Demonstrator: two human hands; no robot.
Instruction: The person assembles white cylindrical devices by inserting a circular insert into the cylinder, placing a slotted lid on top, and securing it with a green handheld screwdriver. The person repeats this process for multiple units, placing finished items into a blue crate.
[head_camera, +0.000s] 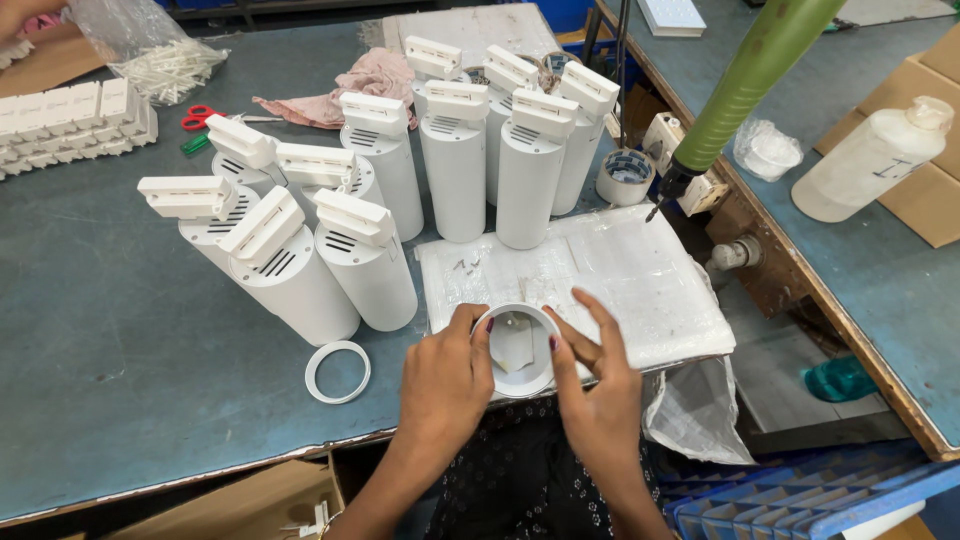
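The white tube (517, 350) stands open-end-up at the table's (100, 350) near edge, left hand (447, 385) gripping it at nine o'clock, right hand (598, 385) at three o'clock, equally close.

A blue-grey worktop (110, 330) with a worn wooden edge fills the left and middle. A second blue worktop (880, 290) stands to the right, a narrow gap between them. Cardboard boxes (935, 180) rest on the right one. Blue plastic crates (800, 500) sit below. The light is even and bright.
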